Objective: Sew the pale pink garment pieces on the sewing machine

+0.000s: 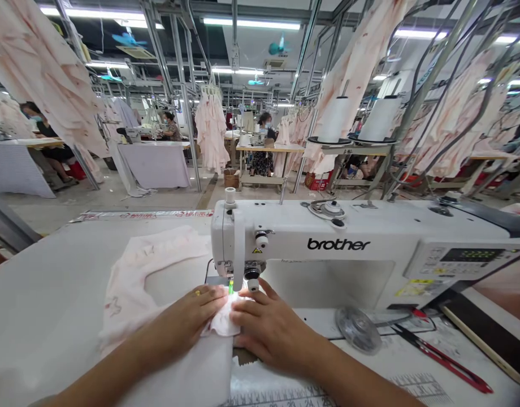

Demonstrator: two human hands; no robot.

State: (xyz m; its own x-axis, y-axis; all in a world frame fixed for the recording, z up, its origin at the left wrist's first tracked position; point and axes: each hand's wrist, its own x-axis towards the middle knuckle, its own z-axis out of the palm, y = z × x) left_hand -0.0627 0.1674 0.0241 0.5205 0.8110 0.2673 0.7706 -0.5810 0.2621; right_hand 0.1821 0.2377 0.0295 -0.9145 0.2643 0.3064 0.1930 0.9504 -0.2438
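A white Brother sewing machine (336, 243) stands on the white table (43, 294) in front of me. A pale pink printed garment (128, 282) lies under its needle and spreads away to the left. My left hand (192, 316) lies flat on the fabric just left of the presser foot, fingers stretched out and pressing down. My right hand (268, 325) rests on the fabric's folded edge right of the needle, fingers extended and together. Both hands pin the cloth at the needle; a green light glows between them.
A clear bobbin disc (357, 329) and red-handled scissors (442, 356) lie on the table to the right. Two thread cones (381, 118) stand behind the machine. Pink garments hang from overhead rails. Other people sit at tables in the background.
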